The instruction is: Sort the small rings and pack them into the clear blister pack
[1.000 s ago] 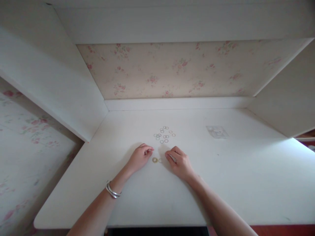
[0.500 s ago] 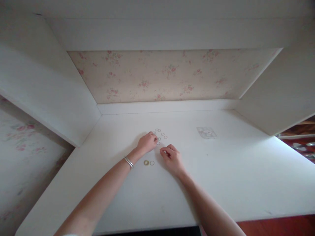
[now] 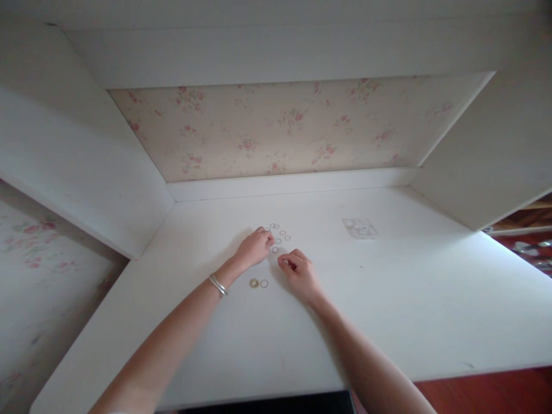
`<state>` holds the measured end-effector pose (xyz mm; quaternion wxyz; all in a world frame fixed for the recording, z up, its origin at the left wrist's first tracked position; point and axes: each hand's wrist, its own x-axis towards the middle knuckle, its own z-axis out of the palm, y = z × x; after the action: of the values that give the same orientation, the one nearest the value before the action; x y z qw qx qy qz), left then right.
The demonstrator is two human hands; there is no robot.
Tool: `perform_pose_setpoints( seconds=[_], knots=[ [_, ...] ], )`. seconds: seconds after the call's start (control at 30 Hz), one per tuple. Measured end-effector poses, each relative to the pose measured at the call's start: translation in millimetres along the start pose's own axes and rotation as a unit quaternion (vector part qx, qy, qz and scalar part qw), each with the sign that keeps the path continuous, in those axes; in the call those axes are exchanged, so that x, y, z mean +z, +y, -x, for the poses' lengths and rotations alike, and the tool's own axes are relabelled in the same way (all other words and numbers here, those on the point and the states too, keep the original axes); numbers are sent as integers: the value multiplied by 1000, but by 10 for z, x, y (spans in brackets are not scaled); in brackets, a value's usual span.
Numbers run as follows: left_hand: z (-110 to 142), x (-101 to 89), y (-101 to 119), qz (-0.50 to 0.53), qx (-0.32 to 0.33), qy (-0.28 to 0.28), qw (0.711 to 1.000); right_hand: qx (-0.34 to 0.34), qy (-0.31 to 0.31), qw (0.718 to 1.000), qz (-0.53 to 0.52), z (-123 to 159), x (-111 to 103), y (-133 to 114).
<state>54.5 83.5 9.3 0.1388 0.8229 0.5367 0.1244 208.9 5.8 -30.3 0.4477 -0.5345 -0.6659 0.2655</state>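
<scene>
Several thin rings (image 3: 282,233) lie scattered on the white desk, close beyond my hands. My left hand (image 3: 256,246) is closed at the left edge of this group, its fingertips against or just over the rings; what they pinch, if anything, is too small to make out. Just to the right, my right hand (image 3: 298,273) is curled, thumb and forefinger together, a short way from the nearest ring (image 3: 275,250). Whether it holds something is hidden. Nearer me, a gold-coloured ring-shaped piece (image 3: 254,283) lies beside a single thin ring (image 3: 264,283).
A clear, flat plastic packet (image 3: 360,229) lies to the right on the white desk (image 3: 409,299). White side panels and a low back ledge (image 3: 293,179) enclose the desk below flowered wallpaper (image 3: 259,126). A black object (image 3: 276,403) shows at the front edge.
The view has shifted slightly. My left hand has drawn back a little to the left from the rings, uncovering slightly more of them. My right hand stays nearly in place.
</scene>
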Motion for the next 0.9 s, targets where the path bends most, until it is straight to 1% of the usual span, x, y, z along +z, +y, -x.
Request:
perform_pose_setpoints(
  seconds=[0.07,0.1,0.17,0.23,0.33,0.43,0.6,0.7,0.8,0.9],
  knots=[
    [194,-58,15,23,21,23,999,2,0,1000,-2,-2,0,-9],
    [313,-81,22,31,36,24,999,3,1,1000,-2,-3,0,-13],
    [567,-111,32,38,56,12,998,8,3,1000,-3,-5,0,-19],
    [799,-114,37,35,54,-9,998,14,6,1000,-2,-6,0,-23],
    [1022,-86,32,21,48,-21,998,22,8,1000,-1,-6,-1,-23],
    [1090,-47,21,9,52,-26,998,23,12,1000,4,-8,-1,-18],
    [1074,4,31,-20,57,-40,997,21,17,1000,12,-6,-1,-13],
    [1073,7,51,-16,60,-39,997,25,16,999,11,-8,-2,-10],
    [1077,-28,42,11,50,-18,999,26,16,999,13,-13,-4,-8],
    [1070,-77,-44,52,19,24,998,18,9,1000,23,4,-12,-26]
  ],
)
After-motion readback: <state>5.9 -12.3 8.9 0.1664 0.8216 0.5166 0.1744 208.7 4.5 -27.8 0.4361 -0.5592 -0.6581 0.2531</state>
